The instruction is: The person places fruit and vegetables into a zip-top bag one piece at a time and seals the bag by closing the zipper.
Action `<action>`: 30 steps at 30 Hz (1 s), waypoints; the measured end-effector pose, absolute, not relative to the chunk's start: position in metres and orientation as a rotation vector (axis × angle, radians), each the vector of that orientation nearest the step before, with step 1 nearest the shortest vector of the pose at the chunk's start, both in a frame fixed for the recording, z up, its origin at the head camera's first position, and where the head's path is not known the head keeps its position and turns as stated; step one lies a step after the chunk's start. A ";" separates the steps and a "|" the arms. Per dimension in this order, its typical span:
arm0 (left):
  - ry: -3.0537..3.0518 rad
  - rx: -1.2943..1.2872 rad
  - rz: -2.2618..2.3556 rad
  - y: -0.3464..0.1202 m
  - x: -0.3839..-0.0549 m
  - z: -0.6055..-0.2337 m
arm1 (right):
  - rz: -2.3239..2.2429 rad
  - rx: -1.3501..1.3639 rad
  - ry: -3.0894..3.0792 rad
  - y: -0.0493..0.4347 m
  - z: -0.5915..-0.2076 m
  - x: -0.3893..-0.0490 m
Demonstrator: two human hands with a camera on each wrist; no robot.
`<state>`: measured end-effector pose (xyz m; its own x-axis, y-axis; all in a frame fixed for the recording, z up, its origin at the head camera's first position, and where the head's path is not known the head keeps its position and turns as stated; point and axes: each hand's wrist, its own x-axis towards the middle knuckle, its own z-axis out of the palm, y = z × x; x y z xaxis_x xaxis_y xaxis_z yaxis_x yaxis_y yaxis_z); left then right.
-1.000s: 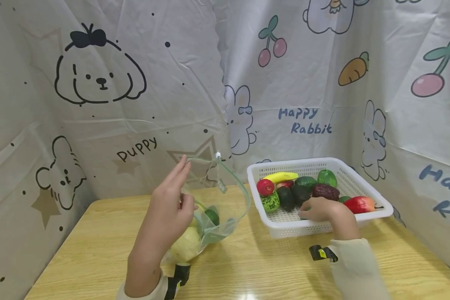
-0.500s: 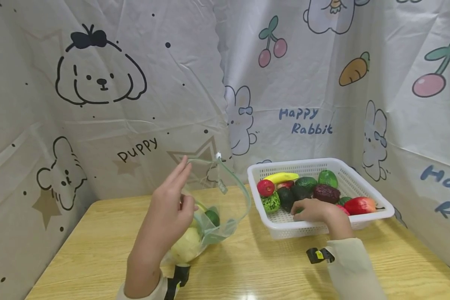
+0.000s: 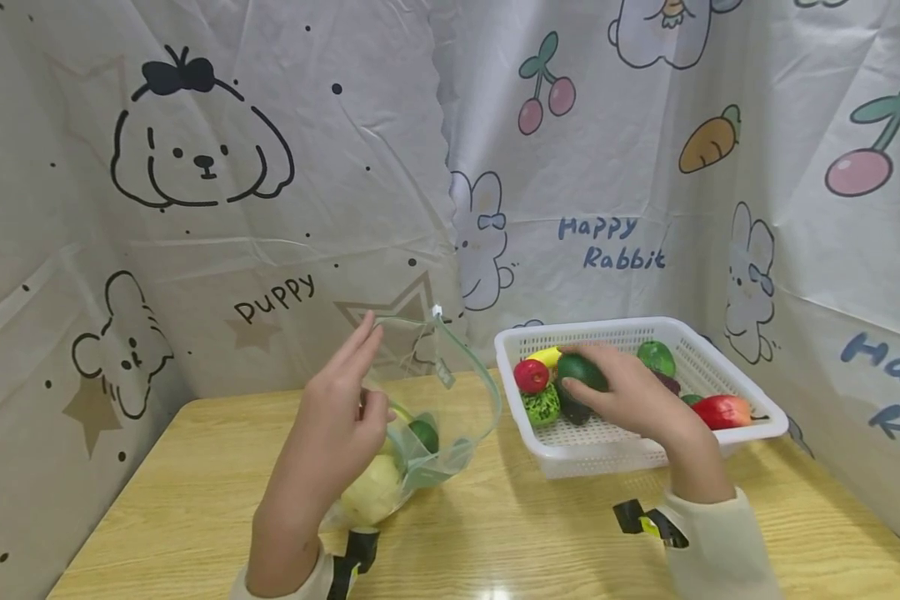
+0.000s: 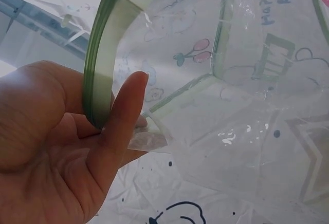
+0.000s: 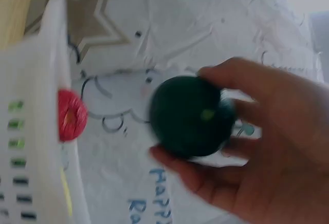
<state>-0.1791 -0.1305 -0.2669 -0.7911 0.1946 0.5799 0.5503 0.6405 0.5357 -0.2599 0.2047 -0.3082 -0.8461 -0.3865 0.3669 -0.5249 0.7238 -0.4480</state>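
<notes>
My left hand grips the near-left rim of a clear zip bag with a green-edged mouth. The bag stands with its mouth spread, the green edge passing between thumb and fingers in the left wrist view. Inside it, behind clear film, lie a large pale yellow-green round fruit and a dark green one. My right hand holds a smooth dark green avocado between thumb and fingers, above the white basket. In the right wrist view the avocado hangs apart from the basket wall.
The basket also holds a banana, a red fruit, a speckled green fruit, a green one and a red pear-shaped fruit. The wooden table meets a printed curtain behind.
My right hand has reached down at the basket's front, taken hold of the avocado and raised it up and back. The left hand and bag stay put.
</notes>
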 end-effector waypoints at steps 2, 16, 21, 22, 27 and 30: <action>-2.388 -0.582 -0.998 -0.130 -0.179 -0.266 | 0.902 0.774 -2.526 0.195 -0.302 -0.254; -2.388 -0.580 -0.999 -0.126 -0.178 -0.267 | 1.084 1.182 -2.221 0.130 -0.303 -0.231; -2.387 -0.588 -0.997 -0.126 -0.179 -0.267 | 1.071 1.263 -2.223 0.123 -0.307 -0.232; -2.388 -0.587 -1.000 -0.126 -0.179 -0.267 | 1.070 1.274 -2.228 0.123 -0.308 -0.232; -2.378 -0.589 -1.007 -0.127 -0.179 -0.268 | 1.079 1.316 -2.283 0.123 -0.309 -0.231; -2.374 -0.592 -1.002 -0.127 -0.179 -0.268 | 1.084 1.358 -2.285 0.123 -0.309 -0.230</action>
<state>-0.1788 -0.1268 -0.2676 -0.7842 0.1970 0.5884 0.5589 0.6360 0.5321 -0.2303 0.1229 -0.3090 -0.5240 -0.6384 0.5638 -0.8405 0.2808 -0.4633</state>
